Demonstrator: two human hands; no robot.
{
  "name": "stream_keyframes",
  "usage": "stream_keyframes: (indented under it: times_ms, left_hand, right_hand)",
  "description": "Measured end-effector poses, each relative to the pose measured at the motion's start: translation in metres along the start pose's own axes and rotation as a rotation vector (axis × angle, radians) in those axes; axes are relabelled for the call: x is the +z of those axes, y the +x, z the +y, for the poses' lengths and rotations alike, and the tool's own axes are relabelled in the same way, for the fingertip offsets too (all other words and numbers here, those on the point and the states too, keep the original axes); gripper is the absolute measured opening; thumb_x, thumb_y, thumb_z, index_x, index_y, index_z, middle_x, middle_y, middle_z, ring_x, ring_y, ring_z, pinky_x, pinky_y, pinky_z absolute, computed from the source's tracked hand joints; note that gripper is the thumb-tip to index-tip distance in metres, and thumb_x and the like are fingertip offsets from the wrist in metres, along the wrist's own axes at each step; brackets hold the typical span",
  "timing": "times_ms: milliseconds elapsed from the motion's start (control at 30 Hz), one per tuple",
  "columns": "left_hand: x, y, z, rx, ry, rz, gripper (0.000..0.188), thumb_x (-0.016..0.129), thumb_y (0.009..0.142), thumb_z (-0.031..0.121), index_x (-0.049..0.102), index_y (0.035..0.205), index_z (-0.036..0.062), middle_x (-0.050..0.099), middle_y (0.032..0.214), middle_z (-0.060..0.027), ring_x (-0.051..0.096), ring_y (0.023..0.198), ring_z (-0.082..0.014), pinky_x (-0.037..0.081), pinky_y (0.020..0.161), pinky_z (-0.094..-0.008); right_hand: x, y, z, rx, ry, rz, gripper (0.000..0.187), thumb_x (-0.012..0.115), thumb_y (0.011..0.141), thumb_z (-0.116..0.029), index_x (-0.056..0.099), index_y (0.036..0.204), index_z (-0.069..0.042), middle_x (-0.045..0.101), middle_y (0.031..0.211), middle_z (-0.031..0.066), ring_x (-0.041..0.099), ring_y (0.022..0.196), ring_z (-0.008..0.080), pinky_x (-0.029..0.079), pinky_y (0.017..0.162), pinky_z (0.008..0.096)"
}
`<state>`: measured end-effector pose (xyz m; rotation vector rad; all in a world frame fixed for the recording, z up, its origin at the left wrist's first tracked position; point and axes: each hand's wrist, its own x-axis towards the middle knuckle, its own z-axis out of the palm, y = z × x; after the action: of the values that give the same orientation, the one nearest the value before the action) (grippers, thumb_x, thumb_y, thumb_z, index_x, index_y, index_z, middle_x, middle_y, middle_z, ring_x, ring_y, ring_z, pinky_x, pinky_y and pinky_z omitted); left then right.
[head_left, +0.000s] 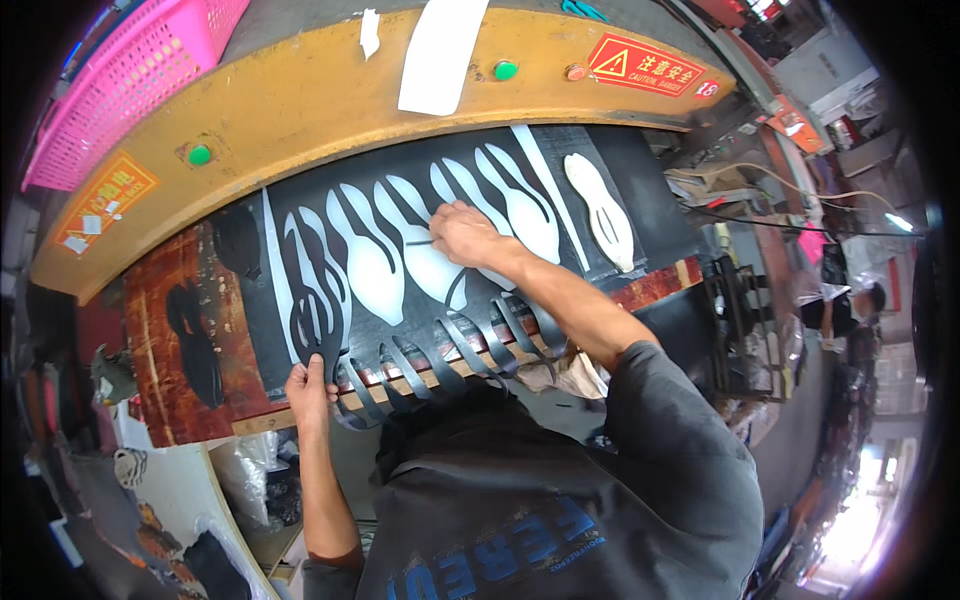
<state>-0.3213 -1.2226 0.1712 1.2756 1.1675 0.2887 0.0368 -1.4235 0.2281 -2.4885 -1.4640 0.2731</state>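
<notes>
A dark sheet (365,335) lies across the work table, with several white sole-shaped areas (375,275) showing in a row. Near the table's front left edge, my left hand (314,388) pinches the narrow end of a black slotted piece (322,335). Further in, my right hand (470,236) is closed over the middle of the row, its fingertips together beside a thin dark strip. Whether they grip that strip is hidden. Several dark curled strips (408,370) hang over the front edge towards me.
A yellow machine beam (330,105) with green buttons spans the far side. To the right lies a cream sole-shaped piece (607,220); black sole-shaped pieces (195,340) lie on the reddish board at left. A pink basket (140,80) stands at the far left.
</notes>
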Motion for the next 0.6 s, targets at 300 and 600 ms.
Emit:
stream_keyframes:
  times_ms: [300,600]
  left_hand:
    - [-0.04,0.007,-0.001,-0.111,-0.152,-0.284,0.022,0.068,0.109,0.031,0.068,0.111,0.0088,0.07,0.086,-0.0002,0.066,0.058,-0.0102,0.05,0.046,-0.024]
    - [-0.038,0.006,0.0,-0.02,-0.079,-0.242,0.026,0.061,0.113,0.032,0.064,0.112,0.0066,0.072,0.095,-0.0018,0.067,0.073,-0.0095,0.055,0.053,-0.0234]
  right_hand:
    - [0.001,-0.061,-0.026,0.009,-0.098,-0.205,0.024,0.077,0.092,-0.017,0.075,0.113,-0.005,0.068,0.123,0.0191,0.066,0.119,0.0388,0.054,0.105,0.0461]
    - [-0.069,-0.254,0.013,0.895,-0.07,0.486,0.026,0.066,0.105,-0.027,0.07,0.115,-0.004,0.075,0.109,0.0266,0.072,0.106,0.0476,0.058,0.092,0.0532]
